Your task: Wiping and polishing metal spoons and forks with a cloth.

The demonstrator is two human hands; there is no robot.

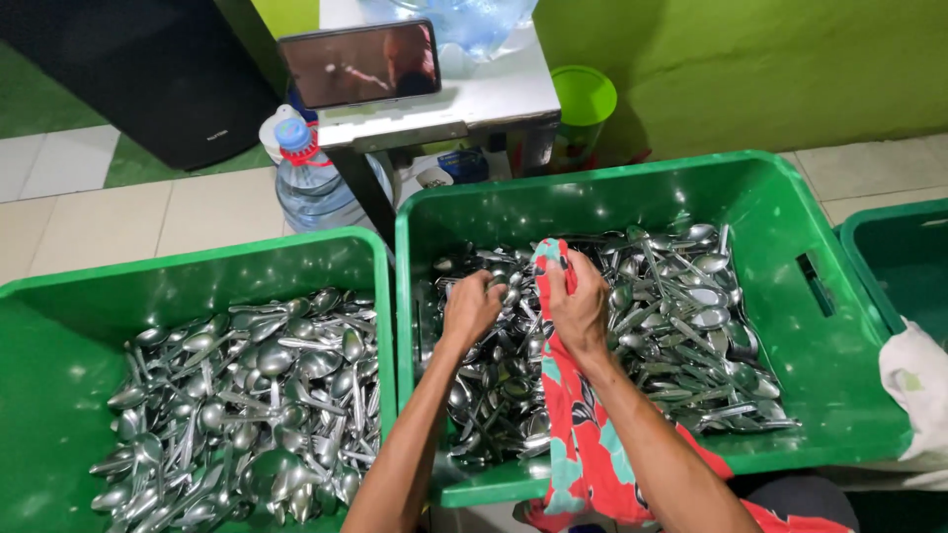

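Under the cloth, right hand grip's contents stay hidden.

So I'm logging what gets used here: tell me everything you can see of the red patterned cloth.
The red cloth is soft fabric with teal and pale flower-like patches. It runs from the bottom of the picture, over the near rim of the middle green crate, up across the spoons. Its top end is bunched in the right hand, fingers closed on it. The left hand is beside it among the spoons. The right forearm lies over part of it.
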